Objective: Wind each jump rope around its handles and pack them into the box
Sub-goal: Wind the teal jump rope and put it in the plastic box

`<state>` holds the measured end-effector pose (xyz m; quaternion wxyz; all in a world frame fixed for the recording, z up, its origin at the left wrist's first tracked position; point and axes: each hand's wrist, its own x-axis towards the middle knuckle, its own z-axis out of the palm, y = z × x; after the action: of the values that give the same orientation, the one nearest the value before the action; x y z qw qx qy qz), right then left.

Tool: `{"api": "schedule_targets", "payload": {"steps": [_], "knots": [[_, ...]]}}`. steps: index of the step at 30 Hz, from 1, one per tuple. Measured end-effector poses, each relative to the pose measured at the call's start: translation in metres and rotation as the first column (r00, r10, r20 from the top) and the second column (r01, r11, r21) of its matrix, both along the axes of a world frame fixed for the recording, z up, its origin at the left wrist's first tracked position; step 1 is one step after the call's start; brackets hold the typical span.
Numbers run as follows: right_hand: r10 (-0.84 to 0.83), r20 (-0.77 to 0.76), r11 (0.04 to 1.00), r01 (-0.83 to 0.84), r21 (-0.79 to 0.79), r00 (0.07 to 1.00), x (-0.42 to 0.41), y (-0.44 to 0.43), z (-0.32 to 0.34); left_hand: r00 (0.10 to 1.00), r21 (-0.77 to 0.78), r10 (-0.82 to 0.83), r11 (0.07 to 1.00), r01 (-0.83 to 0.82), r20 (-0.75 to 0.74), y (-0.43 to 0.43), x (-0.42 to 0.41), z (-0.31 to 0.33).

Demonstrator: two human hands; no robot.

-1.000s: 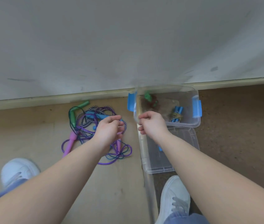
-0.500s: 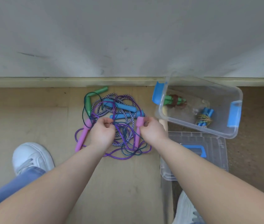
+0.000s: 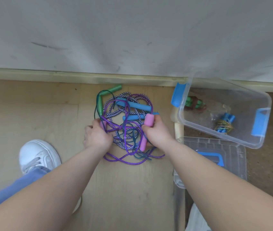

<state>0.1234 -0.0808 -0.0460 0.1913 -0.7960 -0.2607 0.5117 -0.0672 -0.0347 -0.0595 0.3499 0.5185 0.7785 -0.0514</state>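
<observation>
A tangle of jump ropes lies on the wooden floor: a purple rope with pink handles, a striped rope with blue handles, and a dark teal rope with green handles. My right hand grips one pink handle. My left hand holds the other pink handle, mostly hidden under my fingers. The clear plastic box with blue clips stands at the right and holds two wound ropes, one green and one blue.
The box's clear lid with a blue handle lies on the floor below the box. A grey wall with a pale skirting board runs behind the ropes. My white shoe stands at the left.
My left hand has closed on the left pink handle, which lay free beside it. My right hand has lifted its pink handle higher. The view has shifted closer over the rope pile.
</observation>
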Motion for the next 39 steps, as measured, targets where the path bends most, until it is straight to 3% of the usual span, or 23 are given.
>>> {"api": "schedule_targets", "payload": {"steps": [3,7,13,19,25,32,39], "knots": [[0.071,-0.073,0.996,-0.066,0.063,0.995,0.000,-0.004,0.013,0.996,-0.064,0.057,0.997,-0.053,0.064,0.004,-0.006,-0.002],[0.078,-0.031,0.986,-0.072,0.149,0.996,0.002,-0.010,0.028,0.984,-0.076,0.135,0.989,-0.127,0.118,0.001,-0.014,0.002],[0.046,0.085,0.988,-0.057,0.142,0.995,0.009,-0.014,0.062,0.961,-0.043,0.185,0.983,-0.180,0.206,-0.014,-0.010,0.041],[0.091,0.092,0.988,-0.102,0.115,0.992,-0.002,-0.028,0.102,0.930,0.119,-0.021,0.993,-0.025,0.368,-0.024,0.002,0.093],[0.167,0.112,0.981,-0.176,0.078,0.980,-0.014,-0.041,0.146,0.829,0.253,-0.252,0.958,0.139,0.499,-0.038,0.014,0.141],[0.214,0.055,0.962,-0.220,0.162,0.975,-0.027,-0.056,0.188,0.746,0.277,-0.200,0.961,0.022,0.635,-0.054,0.017,0.189],[0.363,0.202,0.848,-0.412,0.334,0.910,-0.029,-0.066,0.228,0.741,0.428,-0.392,0.890,0.156,0.545,-0.064,0.033,0.260]]}}
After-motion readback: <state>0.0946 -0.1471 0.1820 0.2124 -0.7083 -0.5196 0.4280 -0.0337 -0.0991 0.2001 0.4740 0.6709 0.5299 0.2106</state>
